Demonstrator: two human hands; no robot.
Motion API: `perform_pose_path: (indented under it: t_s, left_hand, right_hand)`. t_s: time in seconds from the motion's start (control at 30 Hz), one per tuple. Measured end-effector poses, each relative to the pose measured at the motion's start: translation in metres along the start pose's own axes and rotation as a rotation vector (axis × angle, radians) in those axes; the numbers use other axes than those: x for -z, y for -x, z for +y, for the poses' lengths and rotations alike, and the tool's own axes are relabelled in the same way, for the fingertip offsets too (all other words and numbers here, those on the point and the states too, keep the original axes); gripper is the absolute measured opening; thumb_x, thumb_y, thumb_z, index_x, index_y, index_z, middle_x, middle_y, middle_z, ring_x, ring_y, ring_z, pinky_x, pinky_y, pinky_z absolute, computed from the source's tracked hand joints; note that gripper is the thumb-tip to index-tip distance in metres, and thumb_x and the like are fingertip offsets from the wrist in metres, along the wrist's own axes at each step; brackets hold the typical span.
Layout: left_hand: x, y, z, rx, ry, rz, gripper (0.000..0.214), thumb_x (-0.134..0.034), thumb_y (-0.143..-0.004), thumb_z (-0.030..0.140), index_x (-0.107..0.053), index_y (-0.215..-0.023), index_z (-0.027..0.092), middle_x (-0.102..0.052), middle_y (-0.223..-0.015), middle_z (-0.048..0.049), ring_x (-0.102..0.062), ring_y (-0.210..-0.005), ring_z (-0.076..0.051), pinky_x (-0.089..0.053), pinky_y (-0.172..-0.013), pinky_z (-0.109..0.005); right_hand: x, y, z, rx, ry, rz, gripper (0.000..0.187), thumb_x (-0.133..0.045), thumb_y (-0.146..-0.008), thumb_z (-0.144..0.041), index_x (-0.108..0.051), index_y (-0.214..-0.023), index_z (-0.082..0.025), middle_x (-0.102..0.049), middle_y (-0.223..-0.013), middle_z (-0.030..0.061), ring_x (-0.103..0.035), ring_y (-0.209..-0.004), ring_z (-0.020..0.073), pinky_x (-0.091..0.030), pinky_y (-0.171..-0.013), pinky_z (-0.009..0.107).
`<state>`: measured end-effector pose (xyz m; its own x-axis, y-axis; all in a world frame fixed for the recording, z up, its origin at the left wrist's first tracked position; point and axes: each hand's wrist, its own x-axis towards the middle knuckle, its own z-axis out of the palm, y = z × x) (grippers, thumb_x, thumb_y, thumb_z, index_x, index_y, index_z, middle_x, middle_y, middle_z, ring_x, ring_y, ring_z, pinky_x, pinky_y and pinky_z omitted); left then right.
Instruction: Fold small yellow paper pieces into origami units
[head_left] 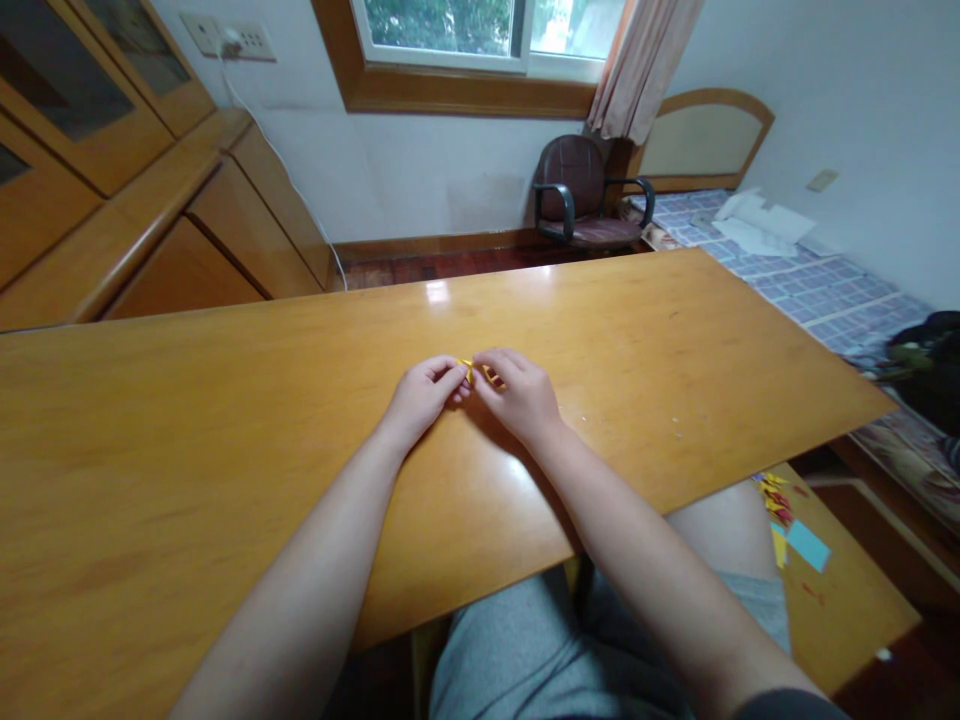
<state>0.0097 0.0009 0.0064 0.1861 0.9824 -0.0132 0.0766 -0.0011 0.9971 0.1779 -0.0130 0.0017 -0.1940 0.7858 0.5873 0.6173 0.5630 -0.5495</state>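
A small yellow folded paper piece [466, 371] is pinched between both of my hands, just above the middle of the wooden table [225, 450]. My left hand [424, 398] closes on its left side with thumb and fingertips. From the right, my right hand [520, 392] grips it too, thumb and fingers curled together. Most of the paper is hidden behind the fingers, so its full shape does not show.
A lower wooden surface [847, 620] at the right carries a pile of yellow and red folded papers [775, 497] and a light blue paper square [809, 546]. A maroon armchair [574, 185], a bed [847, 280] and wooden cabinets [225, 220] stand beyond the table.
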Motion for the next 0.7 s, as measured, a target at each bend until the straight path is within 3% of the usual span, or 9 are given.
perform_pose_path:
  t_s: [0.3, 0.7]
  left_hand:
    - [-0.002, 0.0026, 0.0058, 0.031, 0.039, -0.024, 0.031, -0.067, -0.075, 0.046, -0.064, -0.069, 0.016, -0.066, -0.061, -0.0018, -0.058, -0.053, -0.012, -0.048, -0.054, -0.024]
    - [-0.0012, 0.0025, 0.0062, 0.109, 0.144, -0.009, 0.024, -0.066, -0.072, 0.04, -0.064, -0.071, 0.016, -0.067, -0.06, -0.0013, -0.062, -0.055, -0.013, -0.05, -0.055, -0.023]
  right_hand:
    - [0.0005, -0.0011, -0.0027, 0.051, 0.133, -0.026, 0.015, -0.053, -0.095, -0.025, -0.068, -0.093, -0.022, -0.074, -0.097, 0.0084, -0.068, -0.088, 0.0177, -0.051, -0.081, 0.028]
    - [-0.0018, -0.0024, -0.0009, 0.099, 0.119, -0.034, 0.015, -0.053, -0.095, -0.022, -0.068, -0.094, -0.02, -0.074, -0.098, 0.0099, -0.068, -0.089, 0.0182, -0.052, -0.082, 0.028]
